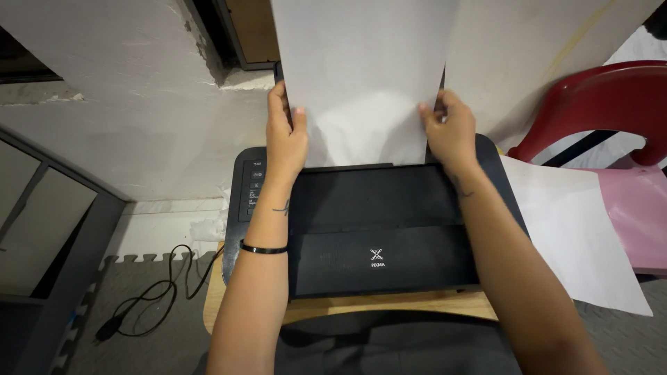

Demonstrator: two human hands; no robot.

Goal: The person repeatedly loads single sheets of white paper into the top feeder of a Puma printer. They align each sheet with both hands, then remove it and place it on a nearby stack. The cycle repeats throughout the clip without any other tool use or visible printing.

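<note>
A stack of white paper (pixel 365 76) stands upright in the rear feed slot of a black printer (pixel 379 229). My left hand (pixel 285 135) grips the paper's left edge just above the slot. My right hand (pixel 450 132) holds the right edge at about the same height. The printer rests on a small wooden table (pixel 389 304), with a column of buttons (pixel 254 187) on its left side beside my left wrist. A black band circles my left wrist.
A loose white sheet (pixel 577 236) lies to the right of the printer, reaching over a pink surface (pixel 643 208). A red plastic chair (pixel 597 104) stands at the right. A black cable (pixel 156 292) curls on the grey floor mat at the left. A white wall rises behind.
</note>
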